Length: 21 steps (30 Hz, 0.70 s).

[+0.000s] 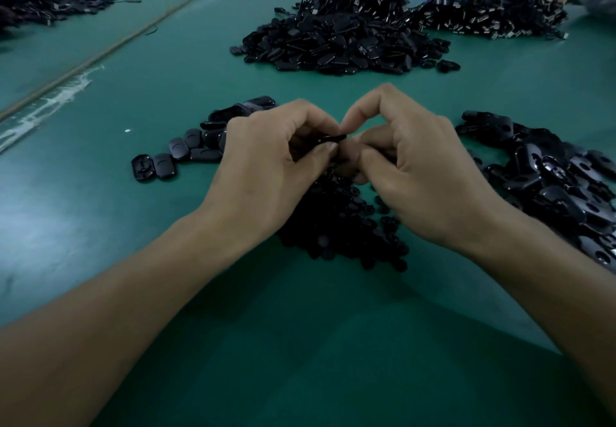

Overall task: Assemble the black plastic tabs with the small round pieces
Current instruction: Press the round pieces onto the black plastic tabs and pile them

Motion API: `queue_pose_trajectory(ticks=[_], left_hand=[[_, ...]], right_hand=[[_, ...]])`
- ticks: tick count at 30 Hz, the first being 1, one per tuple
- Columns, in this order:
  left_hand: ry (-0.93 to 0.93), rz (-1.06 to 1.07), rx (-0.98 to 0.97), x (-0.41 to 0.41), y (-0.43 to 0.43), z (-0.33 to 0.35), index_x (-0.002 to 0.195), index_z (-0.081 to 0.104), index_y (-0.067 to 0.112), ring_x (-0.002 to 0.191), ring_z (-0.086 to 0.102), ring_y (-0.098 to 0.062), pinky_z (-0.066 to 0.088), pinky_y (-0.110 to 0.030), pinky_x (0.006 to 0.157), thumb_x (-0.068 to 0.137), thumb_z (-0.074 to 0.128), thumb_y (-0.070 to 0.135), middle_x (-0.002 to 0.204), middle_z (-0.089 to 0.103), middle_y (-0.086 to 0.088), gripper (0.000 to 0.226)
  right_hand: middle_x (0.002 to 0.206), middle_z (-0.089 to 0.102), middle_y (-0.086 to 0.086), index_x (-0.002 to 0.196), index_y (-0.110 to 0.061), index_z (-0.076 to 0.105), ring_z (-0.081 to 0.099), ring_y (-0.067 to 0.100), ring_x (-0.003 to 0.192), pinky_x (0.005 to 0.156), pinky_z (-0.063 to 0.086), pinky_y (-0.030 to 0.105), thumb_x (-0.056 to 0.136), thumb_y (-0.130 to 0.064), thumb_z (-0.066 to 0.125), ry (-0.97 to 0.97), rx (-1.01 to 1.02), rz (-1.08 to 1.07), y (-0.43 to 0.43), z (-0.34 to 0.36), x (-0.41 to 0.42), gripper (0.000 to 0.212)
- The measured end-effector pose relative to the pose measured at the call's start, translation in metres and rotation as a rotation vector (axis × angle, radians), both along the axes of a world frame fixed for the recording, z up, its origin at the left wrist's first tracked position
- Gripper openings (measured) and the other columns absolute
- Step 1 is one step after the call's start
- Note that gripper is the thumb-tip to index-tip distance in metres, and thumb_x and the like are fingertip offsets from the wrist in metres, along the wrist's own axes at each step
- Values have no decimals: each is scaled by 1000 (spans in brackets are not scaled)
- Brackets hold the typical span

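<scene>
Above table point(300, 326), over heap of small round pieces point(340, 226): one black plastic tab point(331, 139). Both grips narrow: left hand point(266, 166) pinching it, right hand point(416, 173) pinching its other end.

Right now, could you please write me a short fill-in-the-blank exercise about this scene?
The left hand and the right hand pinch one black tab above the ____ table.
The small round pieces are heaped directly under both ____.
The row of single tabs lies to the person's ____.
Missing: green; hands; left.
</scene>
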<state>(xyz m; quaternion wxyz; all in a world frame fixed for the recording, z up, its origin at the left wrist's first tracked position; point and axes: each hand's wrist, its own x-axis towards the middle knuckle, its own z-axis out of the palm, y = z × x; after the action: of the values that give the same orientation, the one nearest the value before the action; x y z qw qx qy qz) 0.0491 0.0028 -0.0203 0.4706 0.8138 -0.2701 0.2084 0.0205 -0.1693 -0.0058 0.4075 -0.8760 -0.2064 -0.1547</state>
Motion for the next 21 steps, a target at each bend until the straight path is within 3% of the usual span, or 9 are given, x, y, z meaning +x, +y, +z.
queue_pose_trajectory(ticks=[4,8,10,12,17,21], left_hand=[[50,-47,-21,3,1,-1,102,73,16,79,71,3,57,-19,75,88,73,7,87,73,17,17],[187,-79,-130,4,0,0,95,70,26,70,72,-5,58,-21,67,87,75,8,81,76,8,21],[263,-111,-189,5,-1,2,93,69,28,65,72,-7,57,-19,63,87,75,5,81,77,7,24],[325,-150,-219,5,0,3,94,68,26,64,71,-10,58,-22,64,87,75,3,81,77,4,25],[383,-209,-245,6,1,4,92,69,18,66,70,-9,58,-21,65,87,73,-2,75,76,3,21],[407,-223,-230,6,2,4,89,70,16,62,69,-5,55,-17,62,85,74,-3,71,75,3,20]], right_hand=[[74,73,-1,103,-28,57,68,11,66,61,54,24,95,-8,56,-3,31,-39,-3,0,2,22],[74,67,-11,105,-27,66,64,2,70,62,46,10,90,-19,70,-49,39,-142,-7,1,5,17],[81,69,-11,105,-26,70,65,1,75,68,47,11,90,-21,72,17,64,-137,-10,1,7,17],[85,74,-6,103,-21,72,70,6,80,76,54,21,90,-16,73,126,152,-78,-12,0,9,14],[77,76,-2,96,-19,71,70,8,69,63,50,15,86,-8,75,217,353,-2,-13,-1,10,15],[82,77,1,91,-20,72,73,14,76,73,57,24,85,-6,76,199,337,-3,-12,-2,10,16]])
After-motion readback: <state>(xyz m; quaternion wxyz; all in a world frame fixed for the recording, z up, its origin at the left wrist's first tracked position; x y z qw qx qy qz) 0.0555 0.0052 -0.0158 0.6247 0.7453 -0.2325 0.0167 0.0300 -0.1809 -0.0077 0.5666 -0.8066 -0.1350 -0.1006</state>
